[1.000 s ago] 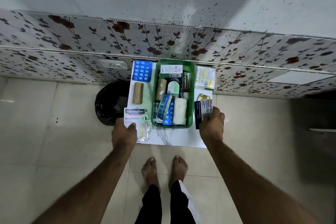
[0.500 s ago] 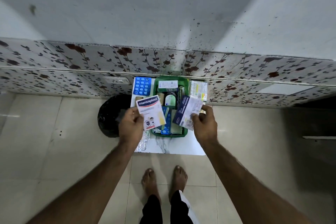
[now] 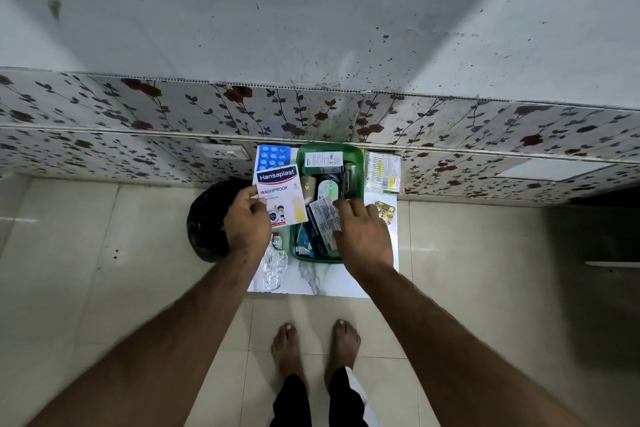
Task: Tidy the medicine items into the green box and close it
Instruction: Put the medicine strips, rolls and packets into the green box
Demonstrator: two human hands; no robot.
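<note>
The green box [image 3: 360, 163] stands open on a small white marble-look table [image 3: 322, 282] against the wall, with several medicine packs inside. My left hand [image 3: 246, 224] holds a white and blue Hansaplast plaster pack [image 3: 281, 196] upright, just left of the box. My right hand [image 3: 362, 236] lies over the box's near right part, fingers spread on a blue and white medicine leaflet pack [image 3: 323, 224] that rests in the box. Whether the hand still grips that pack is unclear.
A blue blister tray [image 3: 273, 154] lies at the table's far left. A silver foil strip [image 3: 273, 265] lies near left, a gold blister strip [image 3: 385, 210] at right, and a cotton swab packet [image 3: 383, 173] at far right. A black bag [image 3: 206, 220] sits on the floor at left.
My right hand has lowered the leaflet pack into the box and spread its fingers over it. My left hand has raised the Hansaplast pack a little and turned it upright.
</note>
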